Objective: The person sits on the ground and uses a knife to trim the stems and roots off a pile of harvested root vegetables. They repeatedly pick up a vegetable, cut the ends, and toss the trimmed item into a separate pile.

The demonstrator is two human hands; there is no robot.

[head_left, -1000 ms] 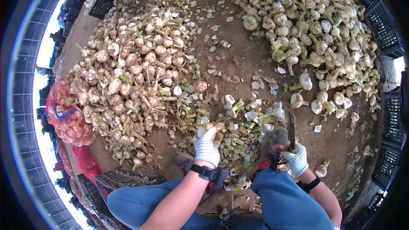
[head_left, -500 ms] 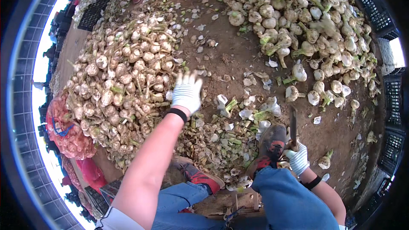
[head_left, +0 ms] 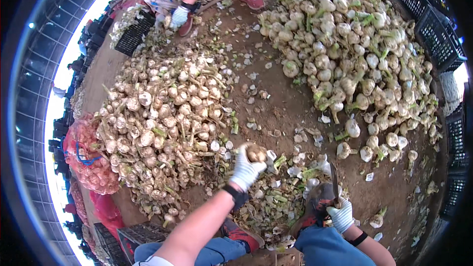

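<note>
While the left forearm (head_left: 197,231) was stretched forward, a garlic bulb (head_left: 256,153) was gripped, fingers curled, in the left hand (head_left: 245,168) near peelings (head_left: 278,194); a knife (head_left: 334,182) was clasped, blade forward, in the right hand (head_left: 341,216).

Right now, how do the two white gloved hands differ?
The left white gloved hand holds a round brownish bulb; the right white gloved hand grips a long narrow knife. The left is farther forward; the right is close by the dark and red right shoe. Both wear dark wristbands.
</note>
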